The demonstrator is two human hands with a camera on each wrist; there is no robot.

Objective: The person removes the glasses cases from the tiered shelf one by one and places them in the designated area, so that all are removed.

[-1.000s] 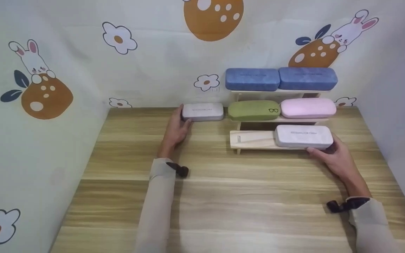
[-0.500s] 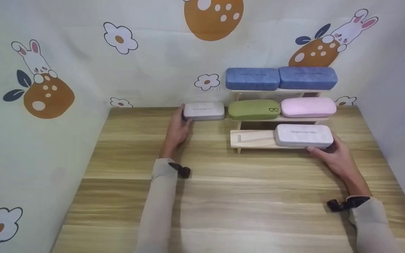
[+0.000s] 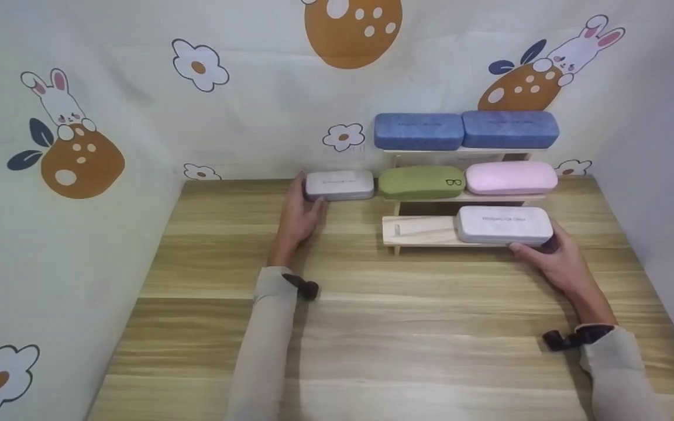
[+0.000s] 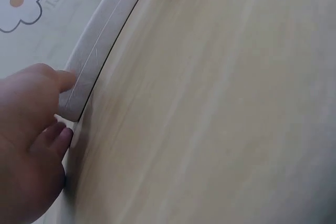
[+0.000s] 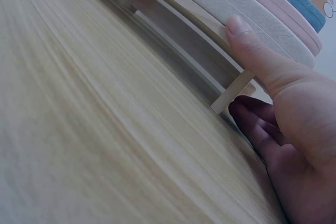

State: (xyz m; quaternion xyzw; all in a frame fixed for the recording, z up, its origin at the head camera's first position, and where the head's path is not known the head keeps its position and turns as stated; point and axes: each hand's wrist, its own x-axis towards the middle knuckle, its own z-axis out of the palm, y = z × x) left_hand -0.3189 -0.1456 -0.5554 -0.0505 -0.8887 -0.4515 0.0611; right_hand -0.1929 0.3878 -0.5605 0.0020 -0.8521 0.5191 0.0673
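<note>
In the head view, my left hand (image 3: 297, 219) pinches the left end of a grey-white glasses case (image 3: 340, 185) that lies on the table against the back wall. The left wrist view has the thumb (image 4: 65, 81) on the front face of this case (image 4: 100, 45). My right hand (image 3: 565, 266) grips the right end of a white glasses case (image 3: 504, 225) on the lowest tier of a wooden stepped rack (image 3: 419, 230). In the right wrist view its thumb (image 5: 241, 27) lies at the front lower edge of that case (image 5: 236, 9); other fingers curl beside the rack's leg (image 5: 231, 94).
A green glasses case (image 3: 422, 182) and a pink one (image 3: 511, 178) sit on the middle tier. Two blue cases, a left one (image 3: 419, 131) and a right one (image 3: 511, 130), fill the top tier. The wood-grain table (image 3: 419, 327) is enclosed by printed walls (image 3: 272, 105).
My left thumb has slid slightly right along its case, which sits a touch nearer the green case. The right hand and its case have hardly moved.
</note>
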